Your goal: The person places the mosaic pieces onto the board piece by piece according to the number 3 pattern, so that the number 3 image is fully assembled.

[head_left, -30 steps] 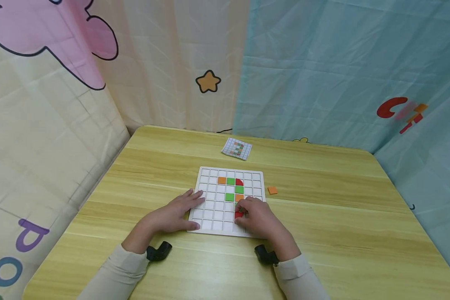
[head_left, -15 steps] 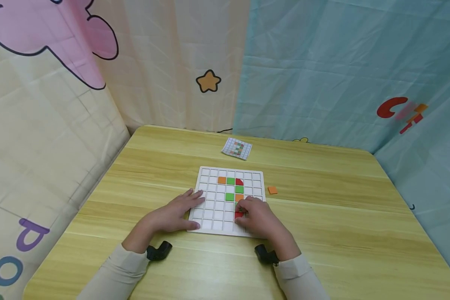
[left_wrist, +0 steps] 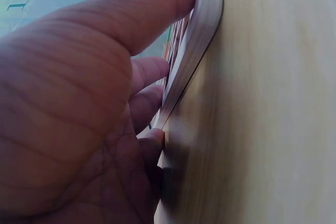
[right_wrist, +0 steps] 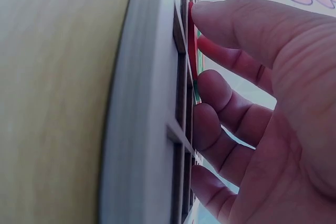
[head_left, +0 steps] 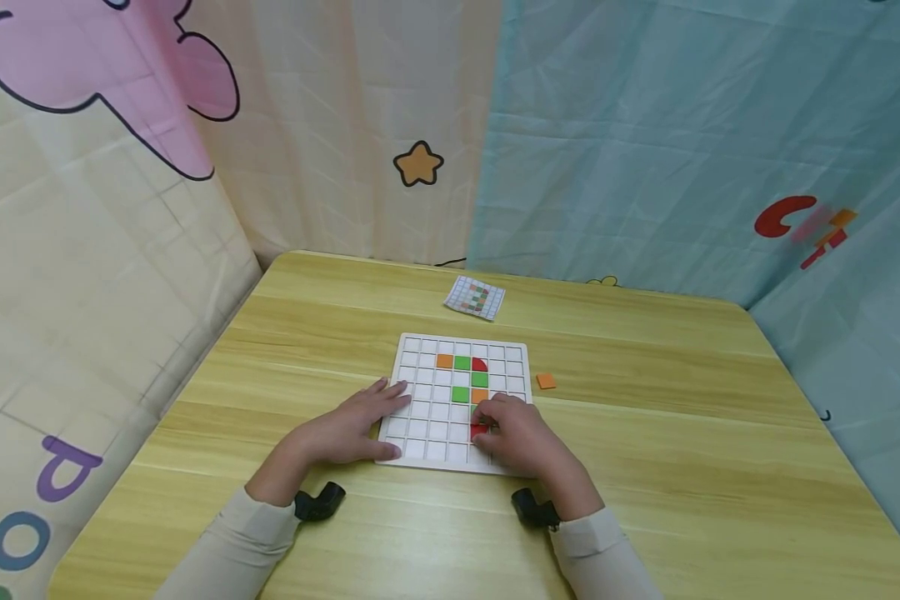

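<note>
A white grid board (head_left: 427,442) lies on the table with orange, green and red tiles set in some of its squares. My left hand (head_left: 348,425) rests on the board's left edge, fingers spread; in the left wrist view its thumb (left_wrist: 163,3) lies along the rim. Over the board's right part, my right hand (head_left: 521,433) pinches a red tile (head_left: 478,432) between thumb and index finger. In the right wrist view that red tile (right_wrist: 192,40) sits at the grid's surface, thumb tip on its edge. A green tile above it is partly hidden by the fingers.
A loose orange tile (head_left: 546,381) lies on the table just right of the board. Behind the board is a small pattern card (head_left: 475,298) showing a coloured grid. Printed curtains (head_left: 345,125) hang around the table (head_left: 682,433).
</note>
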Available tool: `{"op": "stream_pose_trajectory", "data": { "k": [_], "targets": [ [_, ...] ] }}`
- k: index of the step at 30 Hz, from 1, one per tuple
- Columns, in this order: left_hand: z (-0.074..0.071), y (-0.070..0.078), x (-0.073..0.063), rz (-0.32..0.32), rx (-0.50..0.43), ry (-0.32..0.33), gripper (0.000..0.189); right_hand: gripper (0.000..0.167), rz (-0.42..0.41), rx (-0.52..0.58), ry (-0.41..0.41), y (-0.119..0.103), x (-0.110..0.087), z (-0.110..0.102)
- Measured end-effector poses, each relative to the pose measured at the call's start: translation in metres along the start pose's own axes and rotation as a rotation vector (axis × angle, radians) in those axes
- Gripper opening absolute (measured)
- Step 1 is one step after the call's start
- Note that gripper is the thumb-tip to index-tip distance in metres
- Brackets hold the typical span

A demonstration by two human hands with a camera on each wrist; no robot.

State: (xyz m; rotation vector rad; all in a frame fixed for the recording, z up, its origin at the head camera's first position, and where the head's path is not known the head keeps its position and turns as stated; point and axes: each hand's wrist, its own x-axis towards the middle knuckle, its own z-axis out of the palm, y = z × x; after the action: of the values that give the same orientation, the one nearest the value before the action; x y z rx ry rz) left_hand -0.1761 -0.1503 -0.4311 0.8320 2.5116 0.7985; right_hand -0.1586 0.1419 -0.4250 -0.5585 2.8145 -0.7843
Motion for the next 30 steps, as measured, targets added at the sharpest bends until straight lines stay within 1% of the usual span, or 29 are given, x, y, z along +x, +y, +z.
{"op": "stream_pose_trajectory", "data": {
  "k": [5, 10, 12, 17, 21, 25, 30],
  "targets": [
    [0.000, 0.000, 0.000, -0.001, 0.000, -0.002, 0.080, 0.011, 0.002, 0.033, -0.004, 0.002, -0.001, -0.002],
    [0.001, -0.002, 0.000, -0.001, -0.004, -0.005, 0.080, 0.011, 0.005, 0.105, 0.002, 0.005, -0.003, -0.009],
    [0.001, -0.002, 0.000, -0.002, -0.007, -0.004, 0.080, 0.011, 0.019, 0.128, 0.016, 0.007, -0.004, -0.014],
    [0.002, -0.004, 0.001, -0.008, -0.007, 0.000, 0.080, 0.013, 0.085, 0.169, 0.040, 0.014, -0.006, -0.025],
    [0.002, -0.004, 0.001, -0.009, -0.011, 0.001, 0.080, 0.016, 0.112, 0.200, 0.040, 0.020, -0.011, -0.032],
    [0.002, -0.004, 0.000, -0.008, -0.010, 0.000, 0.080, 0.019, 0.093, 0.241, 0.030, 0.027, -0.021, -0.039],
    [0.002, -0.003, 0.001, -0.008, -0.010, 0.002, 0.080, 0.021, 0.032, 0.274, 0.034, 0.040, -0.038, -0.049]
  ]
}}
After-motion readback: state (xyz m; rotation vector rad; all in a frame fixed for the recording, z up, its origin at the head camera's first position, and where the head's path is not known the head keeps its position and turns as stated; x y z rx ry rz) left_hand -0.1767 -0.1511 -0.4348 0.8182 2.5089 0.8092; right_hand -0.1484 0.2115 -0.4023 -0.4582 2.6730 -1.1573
